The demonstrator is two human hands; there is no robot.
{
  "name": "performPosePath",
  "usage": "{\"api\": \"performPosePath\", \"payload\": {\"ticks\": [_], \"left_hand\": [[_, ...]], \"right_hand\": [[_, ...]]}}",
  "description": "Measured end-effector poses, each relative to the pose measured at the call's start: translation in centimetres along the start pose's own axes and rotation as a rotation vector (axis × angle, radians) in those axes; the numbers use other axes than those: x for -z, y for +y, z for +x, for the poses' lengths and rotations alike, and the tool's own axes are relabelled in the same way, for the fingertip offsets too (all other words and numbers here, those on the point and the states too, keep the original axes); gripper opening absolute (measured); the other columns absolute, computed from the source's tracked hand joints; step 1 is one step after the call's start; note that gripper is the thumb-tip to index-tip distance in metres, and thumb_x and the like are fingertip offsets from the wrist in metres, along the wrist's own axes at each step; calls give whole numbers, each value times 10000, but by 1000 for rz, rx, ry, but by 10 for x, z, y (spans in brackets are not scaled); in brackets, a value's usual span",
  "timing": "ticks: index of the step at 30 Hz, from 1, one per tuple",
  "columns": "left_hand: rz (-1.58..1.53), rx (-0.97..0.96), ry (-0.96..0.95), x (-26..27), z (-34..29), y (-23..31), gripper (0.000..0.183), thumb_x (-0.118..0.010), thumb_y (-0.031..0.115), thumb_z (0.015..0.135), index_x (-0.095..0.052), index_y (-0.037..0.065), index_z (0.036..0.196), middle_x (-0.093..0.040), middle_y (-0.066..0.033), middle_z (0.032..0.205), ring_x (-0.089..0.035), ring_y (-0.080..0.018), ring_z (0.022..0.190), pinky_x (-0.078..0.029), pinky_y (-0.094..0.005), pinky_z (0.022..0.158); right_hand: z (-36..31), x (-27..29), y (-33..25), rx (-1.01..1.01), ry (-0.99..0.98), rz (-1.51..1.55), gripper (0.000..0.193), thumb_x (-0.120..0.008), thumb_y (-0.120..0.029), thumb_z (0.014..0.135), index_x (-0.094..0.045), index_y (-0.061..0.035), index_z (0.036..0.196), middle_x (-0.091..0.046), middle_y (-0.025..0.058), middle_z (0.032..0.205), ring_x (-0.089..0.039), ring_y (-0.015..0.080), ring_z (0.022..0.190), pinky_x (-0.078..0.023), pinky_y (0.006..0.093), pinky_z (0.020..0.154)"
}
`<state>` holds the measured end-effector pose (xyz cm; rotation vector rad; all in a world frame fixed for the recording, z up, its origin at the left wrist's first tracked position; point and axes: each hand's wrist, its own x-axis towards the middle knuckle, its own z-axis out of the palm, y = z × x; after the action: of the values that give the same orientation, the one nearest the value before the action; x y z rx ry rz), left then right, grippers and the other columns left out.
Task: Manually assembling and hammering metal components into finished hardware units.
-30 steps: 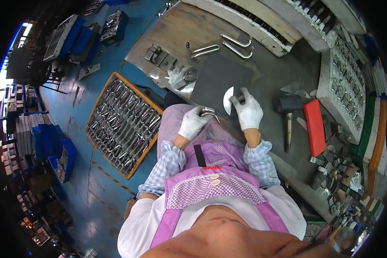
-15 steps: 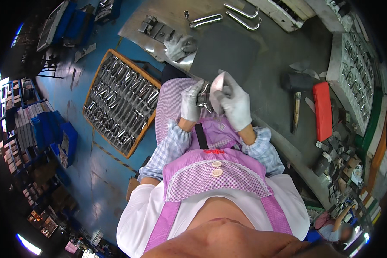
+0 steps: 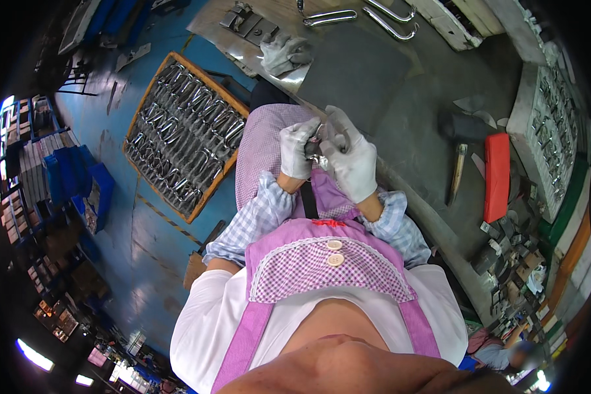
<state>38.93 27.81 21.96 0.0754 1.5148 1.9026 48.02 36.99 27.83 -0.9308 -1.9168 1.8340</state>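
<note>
Being held close together beside the bench (image 3: 433, 85) edge are a curved chrome piece (image 3: 318, 159) and a thin metal plate (image 3: 333, 121). The chrome piece is gripped by the gloved left hand's (image 3: 295, 149) fingers; the plate is pinched by the gloved right hand's (image 3: 351, 164). A second ago the plate was held apart over the bench; now both pieces are seemingly handled as a pair, though contact cannot be told. At left, a wood-rimmed tray (image 3: 215, 176) is filled with chrome fittings (image 3: 184, 131); at right, a pale tray (image 3: 525, 105) is filled with shiny parts (image 3: 550, 125).
</note>
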Motion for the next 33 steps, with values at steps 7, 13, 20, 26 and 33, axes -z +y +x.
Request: {"api": "performPosePath", "payload": {"ticks": [7, 13, 20, 26, 33], "left_hand": [[240, 314, -198, 16, 20, 35, 378, -679, 315, 914, -658, -17, 1094, -654, -46, 762, -583, -86, 586, -468, -244, 548], [627, 150, -150, 29, 22, 52, 387, -666, 295, 909, -634, -11, 1145, -714, -130, 916, -691, -179, 777, -538, -281, 702], [467, 210, -229, -6, 62, 19, 304, -519, 307, 985, -628, 54, 1113, -513, 1, 617, -387, -77, 367, -284, -251, 326], [562, -64, -261, -8, 65, -10, 287, -508, 304, 975, -637, 47, 983, -524, -22, 613, -415, -109, 393, -314, -285, 355], [477, 130, -259, -10, 73, -18, 312, -544, 276, 969, -630, 18, 1121, -601, -67, 719, -591, -143, 548, -454, -287, 465]], "right_hand": [[36, 94, 42, 321, 393, -872, 393, -601, -162, 904, -593, -61, 1283, -671, 152, 1147, -628, 328, 1080, -478, 423, 958], [-37, 213, 115, 69, 864, -1382, 475, -711, -297, 853, -600, -56, 1247, -656, 165, 1115, -620, 360, 1003, -486, 478, 856], [21, 171, 31, -361, 507, -50, 286, -668, -270, 910, -665, -47, 1089, -531, -23, 655, -459, 57, 480, -353, 233, 416], [5, 121, -2, 555, 118, -672, 263, -695, -167, 814, -669, -68, 1057, -648, 108, 875, -605, 272, 763, -470, 407, 693], [22, 220, 108, 160, 440, -670, 365, -755, -263, 754, -694, -71, 1059, -720, 140, 857, -704, 310, 789, -552, 386, 725]]}}
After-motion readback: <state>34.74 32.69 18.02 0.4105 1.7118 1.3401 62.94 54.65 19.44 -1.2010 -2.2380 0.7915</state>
